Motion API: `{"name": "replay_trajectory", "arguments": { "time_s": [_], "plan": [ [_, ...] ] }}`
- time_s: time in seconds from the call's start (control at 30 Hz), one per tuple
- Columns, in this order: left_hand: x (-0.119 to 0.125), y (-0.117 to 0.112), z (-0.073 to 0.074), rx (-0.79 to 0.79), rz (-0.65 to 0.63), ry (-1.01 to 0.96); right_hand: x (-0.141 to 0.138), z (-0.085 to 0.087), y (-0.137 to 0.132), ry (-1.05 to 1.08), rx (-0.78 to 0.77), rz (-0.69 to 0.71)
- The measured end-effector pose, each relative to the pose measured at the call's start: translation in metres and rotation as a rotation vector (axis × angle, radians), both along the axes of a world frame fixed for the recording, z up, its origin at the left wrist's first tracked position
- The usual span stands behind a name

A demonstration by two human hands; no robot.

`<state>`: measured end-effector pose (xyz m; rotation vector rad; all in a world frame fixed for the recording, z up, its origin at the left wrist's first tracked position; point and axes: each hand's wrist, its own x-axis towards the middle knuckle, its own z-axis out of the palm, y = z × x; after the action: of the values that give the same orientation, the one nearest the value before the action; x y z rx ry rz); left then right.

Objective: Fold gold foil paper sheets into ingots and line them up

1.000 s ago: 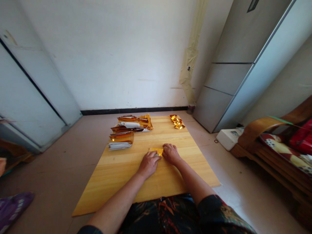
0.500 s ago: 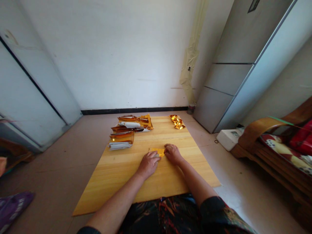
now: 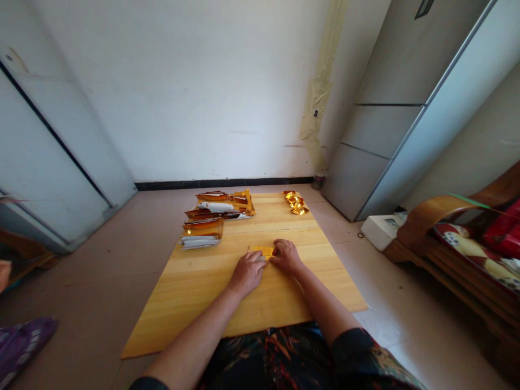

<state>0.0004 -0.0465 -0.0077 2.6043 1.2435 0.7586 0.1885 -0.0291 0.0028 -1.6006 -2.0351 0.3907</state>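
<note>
Okay, from here I read left hand (image 3: 246, 273) and right hand (image 3: 286, 257) both closed narrow, fingers pressing a small folded yellow-gold foil square (image 3: 259, 251) down, mid-surface on the pale pine desk (image 3: 252, 314).

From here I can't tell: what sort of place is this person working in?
Most likely a room in a private home: a tall refrigerator stands by the wall, and a wooden settee with a patterned cushion sits beside it.
</note>
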Motion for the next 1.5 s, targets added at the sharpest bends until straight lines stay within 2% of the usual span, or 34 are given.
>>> {"name": "replay_trajectory", "arguments": {
  "time_s": [0.23, 0.37, 0.53, 0.67, 0.8, 0.93, 1.07, 1.2, 1.33, 1.5],
  "plan": [
    [0.005, 0.001, 0.005, -0.014, 0.039, -0.009, 0.01, -0.007, 0.01, 0.005, 0.018, 0.0],
    [0.008, 0.004, 0.009, -0.029, 0.055, -0.01, 0.017, -0.005, 0.01, -0.044, 0.058, 0.078],
    [0.009, 0.012, 0.01, -0.009, 0.064, -0.029, 0.014, 0.001, -0.001, -0.169, 0.089, 0.136],
    [0.005, 0.02, 0.004, 0.017, 0.002, -0.054, 0.006, 0.006, -0.013, -0.208, 0.064, 0.192],
    [-0.002, 0.025, -0.001, 0.06, -0.056, -0.058, -0.003, 0.012, -0.023, -0.235, 0.05, 0.195],
    [-0.008, 0.027, 0.002, 0.103, -0.072, -0.003, -0.012, 0.018, -0.032, -0.276, 0.034, 0.184],
    [-0.011, 0.023, 0.013, 0.121, -0.056, 0.05, -0.021, 0.021, -0.039, -0.297, 0.016, 0.179],
    [-0.012, 0.011, 0.023, 0.074, 0.017, 0.139, -0.023, 0.022, -0.041, -0.289, 0.02, 0.224],
    [-0.013, 0.0, 0.024, 0.074, 0.031, 0.176, -0.016, 0.022, -0.034, -0.246, 0.013, 0.248],
    [-0.016, -0.007, 0.021, 0.087, 0.036, 0.194, -0.013, 0.022, -0.022, -0.316, 0.036, 0.225]
  ]
}}
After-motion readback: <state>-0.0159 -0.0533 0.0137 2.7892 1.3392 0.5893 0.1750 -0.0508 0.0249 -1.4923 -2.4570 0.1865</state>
